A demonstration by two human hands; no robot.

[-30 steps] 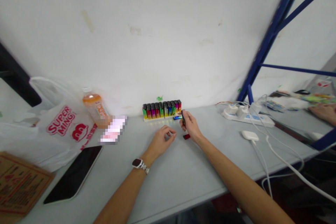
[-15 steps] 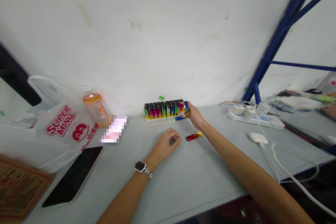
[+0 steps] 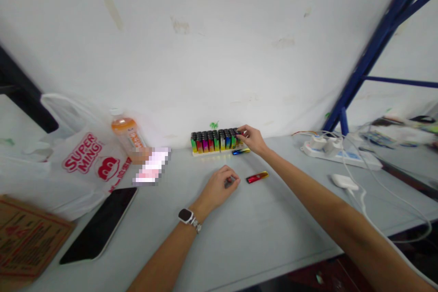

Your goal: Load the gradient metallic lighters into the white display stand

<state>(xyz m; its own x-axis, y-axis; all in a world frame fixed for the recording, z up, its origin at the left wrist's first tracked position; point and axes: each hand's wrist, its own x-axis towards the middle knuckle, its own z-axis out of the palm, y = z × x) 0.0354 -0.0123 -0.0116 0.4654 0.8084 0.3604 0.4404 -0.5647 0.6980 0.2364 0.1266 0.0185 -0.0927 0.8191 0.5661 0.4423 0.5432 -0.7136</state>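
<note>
A white tray (image 3: 201,153) filled with rows of colourful lighters (image 3: 209,142) with black tops stands against the wall. My right hand (image 3: 252,138) is at the tray's right end, its fingers closed on a lighter that they mostly hide. Just in front of the tray's right end lies a blue lighter (image 3: 241,151). Nearer to me a red and yellow lighter (image 3: 257,177) lies flat on the table. My left hand (image 3: 219,187), with a watch (image 3: 186,216) on the wrist, rests left of this red lighter. Its fingers curl loosely towards the thumb, with nothing visible in them.
On the left are a black-screened tablet (image 3: 99,226), a cardboard box (image 3: 30,242), a white plastic bag (image 3: 85,159), an orange drink bottle (image 3: 125,130) and a blurred-out bright phone-like thing (image 3: 153,166). A power strip (image 3: 342,155) and white charger (image 3: 344,181) with cables lie right.
My right hand has brought the blue lighter to the right end of the tray, and the lighter is now mostly hidden. My left hand stays put. The view has shifted slightly.
</note>
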